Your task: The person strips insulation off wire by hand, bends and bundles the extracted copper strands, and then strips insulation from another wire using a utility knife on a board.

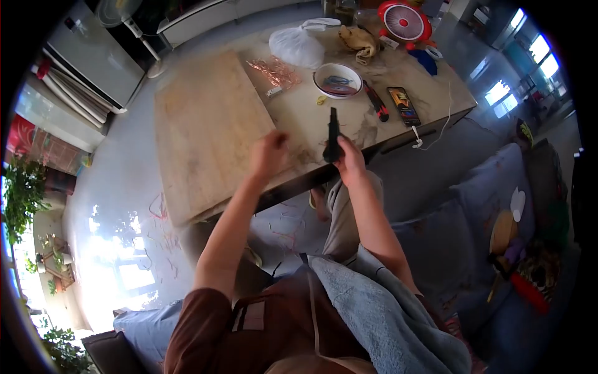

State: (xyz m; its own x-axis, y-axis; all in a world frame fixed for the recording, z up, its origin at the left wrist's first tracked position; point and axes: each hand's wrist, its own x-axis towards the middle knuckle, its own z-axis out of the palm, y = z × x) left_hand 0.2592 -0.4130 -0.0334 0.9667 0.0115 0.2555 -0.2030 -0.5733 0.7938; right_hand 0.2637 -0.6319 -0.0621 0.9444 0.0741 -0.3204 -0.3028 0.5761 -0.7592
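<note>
Right hand: closed round the lower part of a dark tool, fingers wrapped and thumb alongside; right hand (350,161) sits just past the table's near edge in the head view
Dark tool: dark tool (334,138) stands with its narrow end pointing away from the body, towards the bowl – a firm hold low down, with the thumb clear of the narrow part, should keep it steady
Left hand: left hand (269,153) is blurred, fingers curled in and partly closed, over the near side of the wooden board (202,124); whether it pinches anything small I cannot tell
Gap between hands: the two are apart, so bringing both close over the table (441,117) would give better control than working at arm's length, with the left fingertips out of line with the narrow end
Copper-coloured strands: copper-coloured strands (275,71) lie loose beyond the board's edge; gathered together, they should be less likely to snag or scatter
Bowl: white bowl (319,76) holds thin dark and reddish pieces, best left out of elbow reach
Red-and-black tool: red-and-black tool (376,101) lies beside the bowl, between it and the phone (403,105) – handle nearest the body
White cable: white cable (418,138) hangs by the table edge near the phone, worth keeping the right forearm clear of
</note>
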